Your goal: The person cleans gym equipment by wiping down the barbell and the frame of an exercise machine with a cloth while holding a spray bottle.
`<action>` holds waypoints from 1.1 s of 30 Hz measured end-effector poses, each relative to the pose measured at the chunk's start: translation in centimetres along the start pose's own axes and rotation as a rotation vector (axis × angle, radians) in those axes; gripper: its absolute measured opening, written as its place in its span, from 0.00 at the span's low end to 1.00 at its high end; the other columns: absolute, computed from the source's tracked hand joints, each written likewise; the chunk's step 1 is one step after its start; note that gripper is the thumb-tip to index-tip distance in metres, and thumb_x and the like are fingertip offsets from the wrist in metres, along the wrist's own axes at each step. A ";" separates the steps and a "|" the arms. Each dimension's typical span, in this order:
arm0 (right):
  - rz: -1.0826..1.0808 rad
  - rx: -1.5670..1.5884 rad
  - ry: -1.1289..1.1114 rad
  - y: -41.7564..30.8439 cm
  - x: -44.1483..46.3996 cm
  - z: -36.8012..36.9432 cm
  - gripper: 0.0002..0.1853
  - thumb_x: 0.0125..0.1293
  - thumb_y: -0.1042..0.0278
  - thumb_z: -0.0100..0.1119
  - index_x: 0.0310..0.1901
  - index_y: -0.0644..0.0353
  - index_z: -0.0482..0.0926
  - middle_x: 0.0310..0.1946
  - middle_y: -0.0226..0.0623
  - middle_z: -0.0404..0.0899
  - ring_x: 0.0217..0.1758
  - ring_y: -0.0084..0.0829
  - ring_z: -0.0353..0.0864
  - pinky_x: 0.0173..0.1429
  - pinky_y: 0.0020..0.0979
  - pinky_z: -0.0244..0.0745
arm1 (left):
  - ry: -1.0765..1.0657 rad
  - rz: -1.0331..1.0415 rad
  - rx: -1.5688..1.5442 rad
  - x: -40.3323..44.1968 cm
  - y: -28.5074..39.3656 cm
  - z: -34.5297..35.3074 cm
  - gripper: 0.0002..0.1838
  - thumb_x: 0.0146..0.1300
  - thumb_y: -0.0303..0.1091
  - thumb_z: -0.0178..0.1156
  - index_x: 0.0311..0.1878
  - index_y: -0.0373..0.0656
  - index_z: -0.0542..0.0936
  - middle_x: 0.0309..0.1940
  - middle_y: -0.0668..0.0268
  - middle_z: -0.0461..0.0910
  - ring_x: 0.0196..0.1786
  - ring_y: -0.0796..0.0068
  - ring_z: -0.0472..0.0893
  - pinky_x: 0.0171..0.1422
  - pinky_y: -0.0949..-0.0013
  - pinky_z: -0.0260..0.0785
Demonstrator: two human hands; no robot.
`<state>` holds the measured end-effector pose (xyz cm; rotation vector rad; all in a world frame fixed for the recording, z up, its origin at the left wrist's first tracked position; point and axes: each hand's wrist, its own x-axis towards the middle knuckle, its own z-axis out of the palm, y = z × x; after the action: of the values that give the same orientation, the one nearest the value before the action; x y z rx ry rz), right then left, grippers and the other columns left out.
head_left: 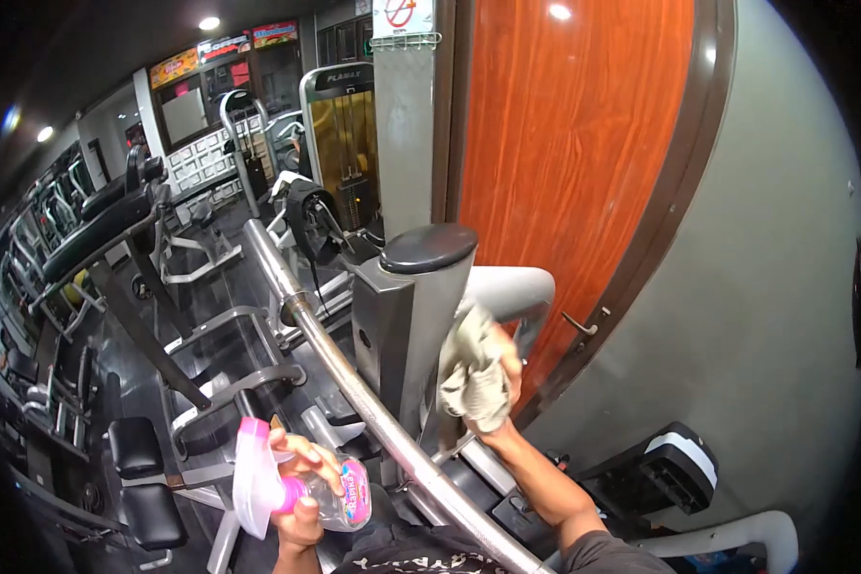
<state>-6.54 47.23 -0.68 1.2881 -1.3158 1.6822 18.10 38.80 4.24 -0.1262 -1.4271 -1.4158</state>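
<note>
At the lower left, my left hand (303, 469) is wrapped round the neck of a clear spray bottle (354, 496) with a pink-and-white spray head (253, 474) and a pink label. My right hand (507, 368), partly hidden, holds a crumpled pale cloth (478, 373) against the side of a grey machine column (435, 325) with a black rounded top. The cloth is slightly blurred. Between my two hands a long metal barbell (364, 402) runs diagonally, touching neither hand.
A wooden door (564, 124) with a metal handle stands behind the column. Black benches (153, 515) and other gym machines fill the left side. A dark bag (311, 220) hangs beyond the barbell. At the lower right are a black-and-white machine part (679, 469) and a pale curved tube (737, 536).
</note>
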 end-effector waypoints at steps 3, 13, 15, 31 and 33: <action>-0.245 -0.086 -0.103 -3.9 8.1 2.7 0.21 0.55 0.68 0.67 0.52 0.51 0.77 0.59 0.44 0.72 0.64 0.45 0.70 0.70 0.45 0.60 | -0.001 -0.120 0.086 -1.4 -1.6 -2.2 0.40 0.64 0.46 0.58 0.69 0.35 0.51 0.42 0.58 0.66 0.23 0.73 0.75 0.34 0.66 0.70; -0.312 -0.183 -0.811 0.2 -0.7 -3.0 0.19 0.52 0.70 0.60 0.49 0.48 0.81 0.50 0.32 0.79 0.61 0.38 0.73 0.67 0.43 0.69 | -0.118 -0.227 0.130 -5.3 -0.6 -6.1 0.41 0.63 0.49 0.60 0.68 0.35 0.51 0.43 0.58 0.67 0.27 0.74 0.76 0.39 0.69 0.69; 0.054 -0.116 -0.971 -0.4 -0.2 -5.7 0.28 0.45 0.82 0.59 0.52 0.53 0.77 0.50 0.35 0.79 0.60 0.40 0.75 0.67 0.37 0.68 | -0.124 -0.325 -0.033 -5.4 1.6 -4.8 0.34 0.60 0.39 0.66 0.61 0.33 0.61 0.44 0.56 0.71 0.32 0.76 0.77 0.40 0.72 0.70; 1.229 0.392 -0.377 -26.7 8.2 -9.5 0.19 0.71 0.67 0.47 0.62 0.62 0.67 0.52 0.31 0.74 0.55 0.24 0.72 0.63 0.30 0.65 | -0.163 -0.497 -0.205 -16.7 7.3 -4.3 0.23 0.58 0.25 0.62 0.55 0.33 0.66 0.40 0.58 0.74 0.30 0.78 0.78 0.38 0.74 0.71; 1.308 0.429 -0.395 -28.1 6.4 -9.1 0.20 0.71 0.66 0.48 0.62 0.62 0.67 0.53 0.32 0.74 0.55 0.24 0.73 0.63 0.29 0.66 | -0.158 -0.468 -0.166 -16.9 8.3 -4.3 0.22 0.58 0.23 0.61 0.54 0.33 0.66 0.40 0.58 0.74 0.31 0.78 0.78 0.38 0.74 0.71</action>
<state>13.84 63.70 14.41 1.0021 -2.4360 2.7591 33.50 47.59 -3.41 -0.0071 -1.5290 -1.9447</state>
